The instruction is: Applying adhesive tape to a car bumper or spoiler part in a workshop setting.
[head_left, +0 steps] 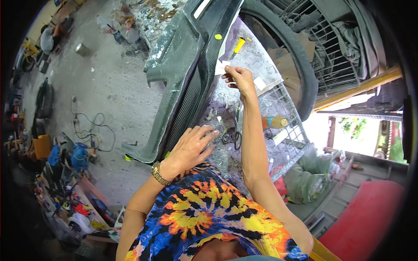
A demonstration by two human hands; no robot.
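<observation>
A long dark car body panel [174, 65] with a carbon-fibre weave lies lengthwise before me, on the table's left side. My left hand [193, 145] rests on its near end, fingers stretched out, holding nothing. Farther off, my right hand [237, 80] is closed in a pinch beside a white slip of paper [222, 67] at the panel's right edge. What lies between those fingertips is too small to make out. A yellow-handled tool [238, 45] lies just beyond that hand. Another white piece [260, 83] is to its right. Dark-handled scissors [237, 140] lie between my forearms.
Right of my forearm lies a bottle of orange liquid [275, 122], on the wire-mesh part of the table [287, 108]. A curved dark trim [300, 65] and a wire rack [322, 48] stand beyond. On the left floor are a cable [98, 126], a tin can [81, 49] and piled tools.
</observation>
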